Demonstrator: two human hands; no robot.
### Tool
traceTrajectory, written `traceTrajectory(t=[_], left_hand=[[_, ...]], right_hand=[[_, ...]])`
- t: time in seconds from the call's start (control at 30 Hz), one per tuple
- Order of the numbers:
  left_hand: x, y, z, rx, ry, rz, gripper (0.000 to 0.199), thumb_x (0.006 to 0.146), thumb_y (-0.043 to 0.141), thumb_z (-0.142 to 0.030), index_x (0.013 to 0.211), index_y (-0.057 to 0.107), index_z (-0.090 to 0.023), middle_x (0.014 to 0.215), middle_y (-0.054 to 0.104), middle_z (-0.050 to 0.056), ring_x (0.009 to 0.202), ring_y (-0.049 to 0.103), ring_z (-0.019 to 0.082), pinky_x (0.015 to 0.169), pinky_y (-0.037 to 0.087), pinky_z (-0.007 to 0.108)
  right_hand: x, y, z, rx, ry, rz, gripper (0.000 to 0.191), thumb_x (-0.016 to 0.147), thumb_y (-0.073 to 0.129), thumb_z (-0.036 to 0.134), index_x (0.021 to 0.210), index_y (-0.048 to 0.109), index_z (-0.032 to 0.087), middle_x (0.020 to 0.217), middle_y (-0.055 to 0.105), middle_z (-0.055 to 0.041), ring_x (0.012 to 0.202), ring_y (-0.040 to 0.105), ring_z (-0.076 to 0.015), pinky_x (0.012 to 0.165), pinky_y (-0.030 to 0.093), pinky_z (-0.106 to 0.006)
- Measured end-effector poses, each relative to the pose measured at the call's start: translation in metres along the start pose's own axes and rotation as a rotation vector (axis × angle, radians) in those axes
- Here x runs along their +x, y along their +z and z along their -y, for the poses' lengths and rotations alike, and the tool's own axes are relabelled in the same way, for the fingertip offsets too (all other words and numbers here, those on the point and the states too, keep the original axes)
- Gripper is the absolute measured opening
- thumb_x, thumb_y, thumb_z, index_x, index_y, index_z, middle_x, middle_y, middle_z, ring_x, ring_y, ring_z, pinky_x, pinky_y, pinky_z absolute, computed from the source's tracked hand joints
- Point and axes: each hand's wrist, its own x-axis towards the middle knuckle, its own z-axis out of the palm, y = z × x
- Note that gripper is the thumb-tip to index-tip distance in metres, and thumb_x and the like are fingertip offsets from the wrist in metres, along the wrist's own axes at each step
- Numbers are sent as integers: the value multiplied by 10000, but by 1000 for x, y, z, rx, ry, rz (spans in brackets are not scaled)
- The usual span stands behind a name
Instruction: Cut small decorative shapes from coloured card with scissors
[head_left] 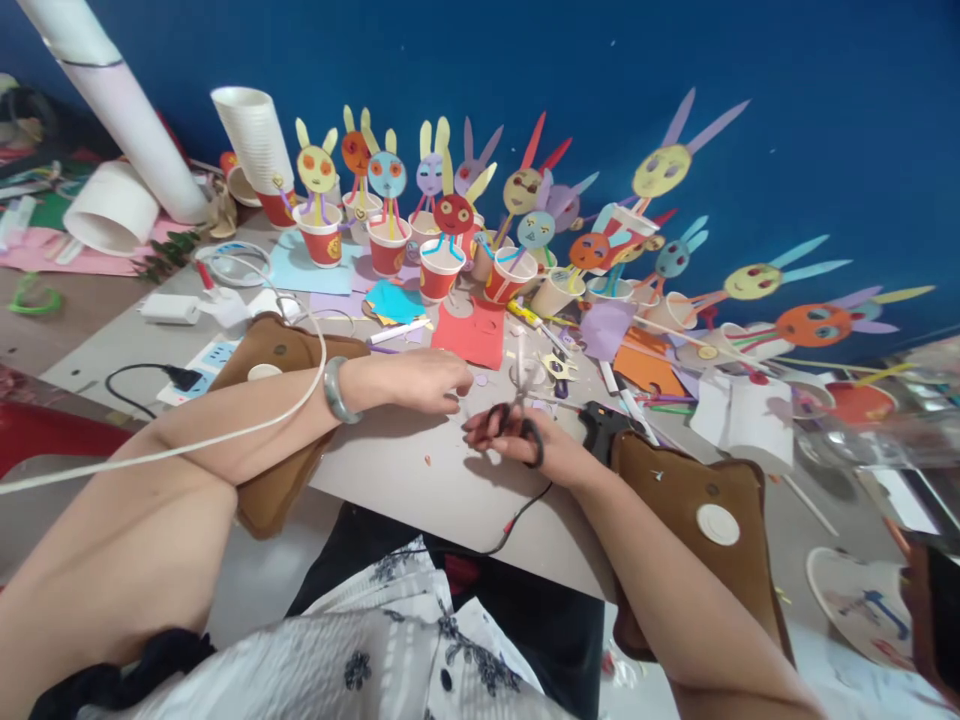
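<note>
My right hand (517, 440) holds black-handled scissors (519, 385), its fingers in the loops and the blades pointing up toward the back of the table. My left hand (435, 382) is just left of the scissors, palm down over the grey table (397, 450), fingers curled together; whatever they may pinch is too small to make out. Small paper scraps lie around both hands. Beyond them is a red paper sheet (469, 335) with a cut edge. A yellow cut-out scrap (561, 366) lies past the scissors.
Paper cups with rabbit-faced figures (319, 240) line the blue wall. A black glue gun (604, 425) is right of my right hand. Brown cushions (712, 580) lie under both forearms. A white cable (300, 400) crosses my left arm; a power strip (199, 375) sits at left.
</note>
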Motion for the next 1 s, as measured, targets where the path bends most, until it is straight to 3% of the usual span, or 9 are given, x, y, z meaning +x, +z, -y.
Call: traceTrajectory(t=[0.07,0.13,0.2,0.3,0.4,0.53,0.63,0.77,1.0], left_hand=[[-3,-8,-2,23,-38,-10,216,870,550,-272,972,702,-157,868,688,64,736,596,176,642,374,289],[-8,-19,1,118,-107,-63,206,877,526,-246,890,703,-142,805,679,78,699,596,183,621,355,299],[-14,-30,12,252,-265,-98,213,865,510,-184,904,708,-114,828,693,116,762,642,221,637,375,306],[-19,-40,35,392,-477,-215,245,862,494,-122,951,721,-90,922,722,168,902,693,297,746,446,356],[-18,-40,51,377,-596,-168,265,887,510,-155,1018,725,-73,1051,726,207,1036,683,334,874,474,405],[-5,-32,56,293,-605,-152,342,907,480,-146,1156,692,-46,1230,670,252,1181,624,351,935,472,413],[5,-26,57,285,-635,-157,368,891,453,-81,1163,693,-27,1191,684,259,1153,638,319,931,465,380],[13,-21,62,242,-643,-93,315,812,516,-21,1022,750,-46,967,736,230,965,700,292,807,481,339],[14,-12,70,259,-591,-172,348,836,441,1,1018,738,-20,972,724,263,1015,702,354,818,481,388]], right_hand=[[2,0,-3,-78,3,-150,360,759,784,485,933,660,195,954,741,-99,854,713,-248,840,574,-457],[3,-2,-8,-183,-112,-380,311,742,793,445,872,633,211,967,717,-92,927,699,-257,876,564,-460],[3,-5,-12,-273,-189,-451,259,757,773,394,879,616,227,962,696,-81,939,697,-259,865,564,-459],[2,-7,-14,-460,-302,-455,205,776,744,324,763,565,227,1016,701,-95,875,690,-240,811,564,-435],[1,-4,-13,-617,-427,-441,219,770,725,241,710,515,231,1007,712,-98,874,675,-235,786,553,-402],[2,0,-11,-639,-436,-399,217,765,705,200,718,497,242,948,718,-82,810,662,-225,737,536,-381],[2,3,-11,-632,-425,-382,226,759,699,194,706,485,246,911,717,-74,829,667,-237,755,526,-388],[1,4,-13,-651,-426,-358,214,746,685,170,706,489,244,906,717,-70,824,663,-236,761,513,-382],[-1,1,-15,-693,-429,-309,196,720,661,128,717,499,238,939,717,-79,858,673,-242,768,513,-372]])
